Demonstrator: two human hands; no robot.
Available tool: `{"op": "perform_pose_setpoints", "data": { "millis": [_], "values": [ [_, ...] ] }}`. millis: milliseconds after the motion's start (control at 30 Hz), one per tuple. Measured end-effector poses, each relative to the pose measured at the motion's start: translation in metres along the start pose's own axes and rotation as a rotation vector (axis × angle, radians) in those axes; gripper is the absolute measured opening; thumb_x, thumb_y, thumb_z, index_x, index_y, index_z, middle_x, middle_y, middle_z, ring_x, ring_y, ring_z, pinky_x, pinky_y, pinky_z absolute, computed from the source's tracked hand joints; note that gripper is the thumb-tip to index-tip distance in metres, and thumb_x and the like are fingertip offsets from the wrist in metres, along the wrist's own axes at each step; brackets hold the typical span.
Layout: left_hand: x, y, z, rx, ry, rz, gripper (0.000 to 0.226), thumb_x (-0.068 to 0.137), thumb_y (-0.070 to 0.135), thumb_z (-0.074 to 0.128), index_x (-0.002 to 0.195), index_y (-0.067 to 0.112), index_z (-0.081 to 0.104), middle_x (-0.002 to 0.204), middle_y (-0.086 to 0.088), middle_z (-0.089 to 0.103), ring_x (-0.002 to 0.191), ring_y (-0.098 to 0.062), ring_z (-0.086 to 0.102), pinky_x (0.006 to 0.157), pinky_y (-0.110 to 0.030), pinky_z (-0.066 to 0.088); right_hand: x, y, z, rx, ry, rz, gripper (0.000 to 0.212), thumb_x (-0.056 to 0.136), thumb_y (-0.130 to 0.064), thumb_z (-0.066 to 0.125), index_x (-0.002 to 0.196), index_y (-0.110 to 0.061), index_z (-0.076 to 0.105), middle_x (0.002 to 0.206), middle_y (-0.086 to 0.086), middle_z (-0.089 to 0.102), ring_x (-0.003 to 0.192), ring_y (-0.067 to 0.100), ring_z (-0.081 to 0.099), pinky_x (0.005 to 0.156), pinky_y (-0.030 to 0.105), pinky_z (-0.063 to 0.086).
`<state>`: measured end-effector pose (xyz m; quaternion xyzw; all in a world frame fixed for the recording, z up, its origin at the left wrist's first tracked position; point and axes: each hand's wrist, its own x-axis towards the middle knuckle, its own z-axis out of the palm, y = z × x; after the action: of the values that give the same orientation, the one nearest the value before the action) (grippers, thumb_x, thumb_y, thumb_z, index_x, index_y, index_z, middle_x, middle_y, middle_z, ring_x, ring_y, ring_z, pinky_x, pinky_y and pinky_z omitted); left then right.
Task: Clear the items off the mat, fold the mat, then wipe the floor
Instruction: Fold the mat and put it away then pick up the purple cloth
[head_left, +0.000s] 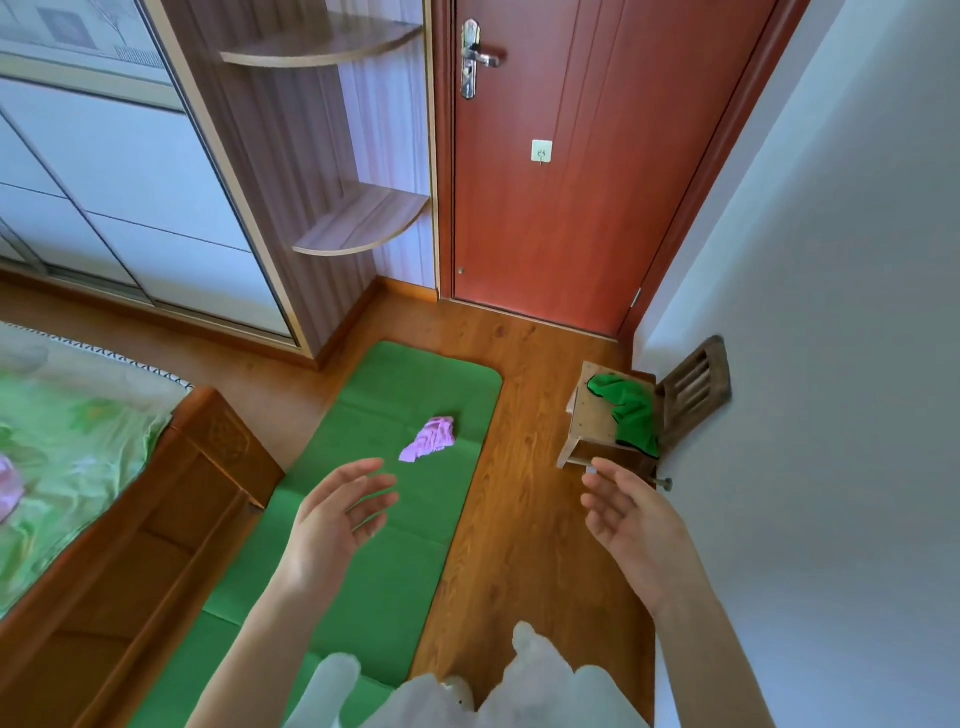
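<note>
Hands: left hand (340, 512) and right hand (631, 514) both spread, empty.
Pink cloth (430, 439): on green mat (363, 545), just beyond left fingertips; left nearer.

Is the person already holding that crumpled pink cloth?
No, the crumpled pink cloth lies on the green foam mat, while the left hand and right hand are open and empty.

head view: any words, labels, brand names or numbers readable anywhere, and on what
None can be read.
Small white square plate on the red-brown wooden door: a dark mark, too small to read.
Green foam floor mat, crumpled pink cloth, green cloth on the small wooden chair: no text.
</note>
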<state>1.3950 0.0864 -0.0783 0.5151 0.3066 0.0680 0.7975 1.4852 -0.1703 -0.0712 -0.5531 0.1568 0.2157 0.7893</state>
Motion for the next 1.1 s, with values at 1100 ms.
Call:
{"op": "perform_pose_setpoints", "data": {
  "millis": [1100],
  "values": [
    [0.209, 0.014, 0.147, -0.277, 0.613, 0.063, 0.022, 0.095, 0.005, 0.043, 0.095, 0.018, 0.061, 0.079, 0.004, 0.072, 0.067, -0.005, 0.067, 0.074, -0.026, 0.043, 0.363, -0.180, 0.087, -0.343, -0.299, 0.398, 0.019, 0.097, -0.014, 0.045, 0.099, -0.008, 0.062, 0.086, 0.008, 0.061, 0.075, 0.017, 0.055, 0.068, 0.025, 0.044]
  ]
}}
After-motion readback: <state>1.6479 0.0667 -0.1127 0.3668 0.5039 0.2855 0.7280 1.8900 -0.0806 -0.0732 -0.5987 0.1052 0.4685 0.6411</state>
